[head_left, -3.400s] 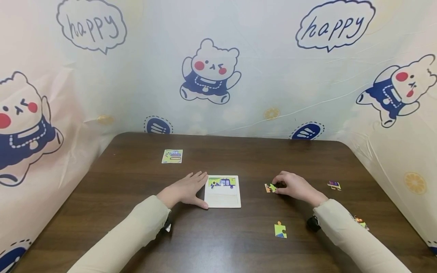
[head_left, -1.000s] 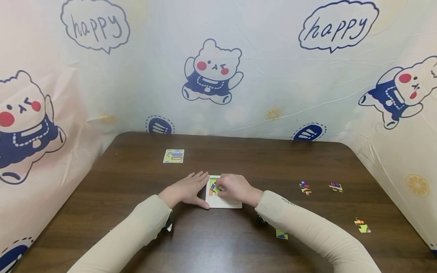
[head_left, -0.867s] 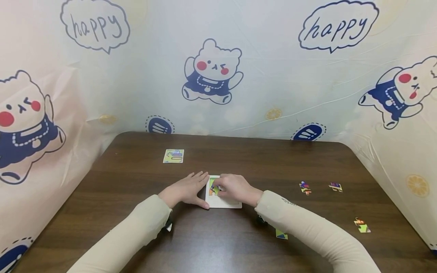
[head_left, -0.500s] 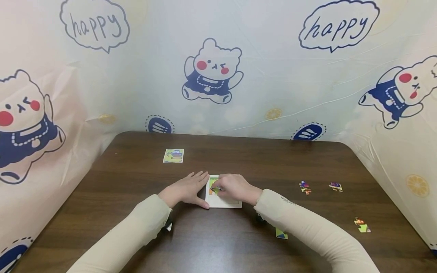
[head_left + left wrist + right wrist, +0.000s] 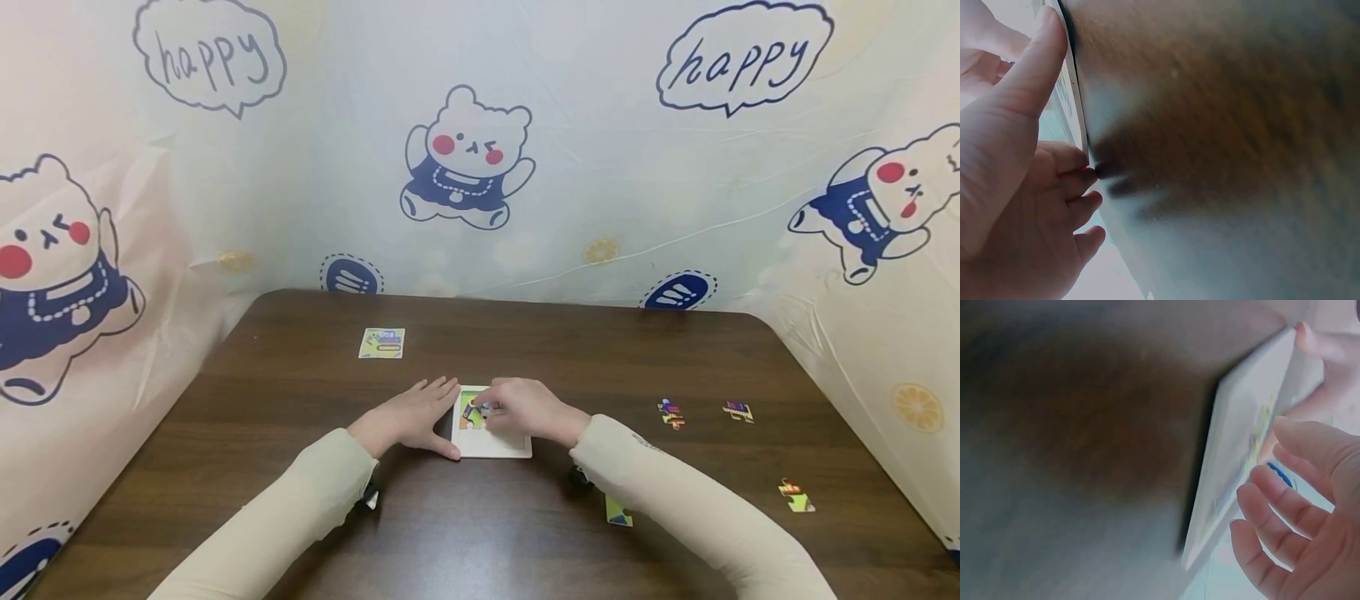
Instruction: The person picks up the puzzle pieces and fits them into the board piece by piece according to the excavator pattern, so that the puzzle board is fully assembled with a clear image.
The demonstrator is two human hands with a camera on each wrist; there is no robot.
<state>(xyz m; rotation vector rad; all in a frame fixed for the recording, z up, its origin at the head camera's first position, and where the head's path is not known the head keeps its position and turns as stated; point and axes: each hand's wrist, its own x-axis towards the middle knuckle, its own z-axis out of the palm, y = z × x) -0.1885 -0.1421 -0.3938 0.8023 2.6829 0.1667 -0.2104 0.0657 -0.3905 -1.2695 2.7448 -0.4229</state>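
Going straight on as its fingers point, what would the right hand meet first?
The right hand would probably meet the puzzle pieces in the white tray first, though its height is unclear. Passing over those, it would reach the left hand.

Your left arm [image 5: 270, 507], in a long, pale cream fabric sleeve, slants forward and inward to your bare left hand [image 5: 408, 419], held back upward, fingers stretched forward and slightly parted, thumb spread wide to the side. Your right arm [image 5: 690, 490], sleeved in the same pale cream fabric, angles inward too. Your bare right hand [image 5: 534, 408] points leftward, knuckles raised, fingers gently bent and pinching nothing. The two hands are near each other, apart.
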